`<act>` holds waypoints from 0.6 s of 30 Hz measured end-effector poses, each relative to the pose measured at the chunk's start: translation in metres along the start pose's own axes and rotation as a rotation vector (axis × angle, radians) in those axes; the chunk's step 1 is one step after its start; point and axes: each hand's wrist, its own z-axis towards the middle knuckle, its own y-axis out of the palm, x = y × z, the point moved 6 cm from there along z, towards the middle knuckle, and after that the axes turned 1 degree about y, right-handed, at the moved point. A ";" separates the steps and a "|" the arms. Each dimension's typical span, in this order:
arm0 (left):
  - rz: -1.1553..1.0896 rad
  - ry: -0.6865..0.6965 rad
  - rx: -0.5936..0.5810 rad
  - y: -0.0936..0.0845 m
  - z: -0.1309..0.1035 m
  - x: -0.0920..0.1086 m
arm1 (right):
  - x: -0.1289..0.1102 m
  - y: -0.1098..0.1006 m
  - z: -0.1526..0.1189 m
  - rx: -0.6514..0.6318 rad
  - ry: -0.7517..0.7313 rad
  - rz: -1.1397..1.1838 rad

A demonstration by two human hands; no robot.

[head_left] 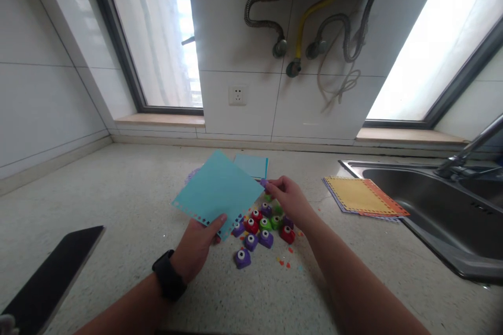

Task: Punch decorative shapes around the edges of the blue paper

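Note:
My left hand point(203, 238), with a black watch on the wrist, pinches a light blue sheet of paper point(220, 188) by its near edge. Small star-shaped holes run along that lower left edge. At the sheet's right corner my right hand point(288, 196) grips a small purple paper punch point(264, 183) between thumb and fingers. Whether the paper sits inside its slot I cannot tell. Below the hands lie several more punches, among them a purple punch point(242, 257), a red punch point(287, 234) and a green punch point(265, 224). Tiny paper cut-outs point(285, 263) are scattered around them.
Right of my hands, a stack of yellow and orange punched sheets point(353, 196) overlaps the rim of the steel sink point(432, 220). More blue paper point(253, 166) lies behind the held sheet. A flat black object point(55, 275) rests at the left on the speckled counter point(129, 188).

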 end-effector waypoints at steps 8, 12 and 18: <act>0.032 -0.011 0.011 -0.001 -0.001 0.003 | -0.009 -0.002 -0.013 -0.049 0.052 0.720; 0.098 -0.031 0.032 -0.002 -0.002 0.005 | -0.025 -0.006 -0.023 -0.084 -0.014 0.831; 0.158 -0.056 0.053 0.000 -0.003 0.010 | -0.032 -0.011 -0.036 -0.049 -0.162 0.812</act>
